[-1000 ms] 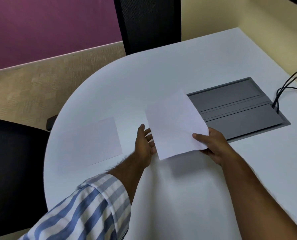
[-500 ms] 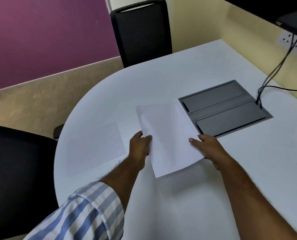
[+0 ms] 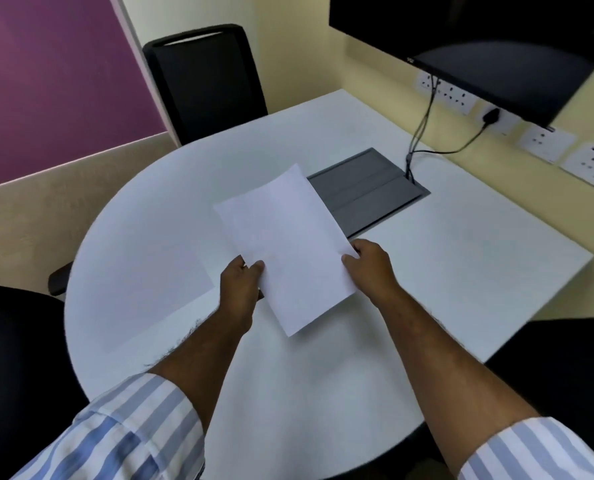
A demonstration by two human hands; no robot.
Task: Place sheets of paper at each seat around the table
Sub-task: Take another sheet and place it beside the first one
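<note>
I observe both hands at centre frame holding one sheet of paper (image 3: 288, 251) above the white worktop (image 3: 444, 271). Left hand (image 3: 240, 292) fingers pinch its left edge; right hand (image 3: 370, 268) fingers grip its right edge. A second sheet (image 3: 150, 292) lies flat on the worktop at left, by the black chair (image 3: 11, 375).

Soft even light, edges warped

Bare white table (image 3: 461, 271) right of the grey cable hatch (image 3: 368, 192). Cables (image 3: 423, 133) rising behind the hatch toward wall sockets. Flat sheet (image 3: 157, 296) near the left edge; far rim bare before the black chair (image 3: 205, 81).
</note>
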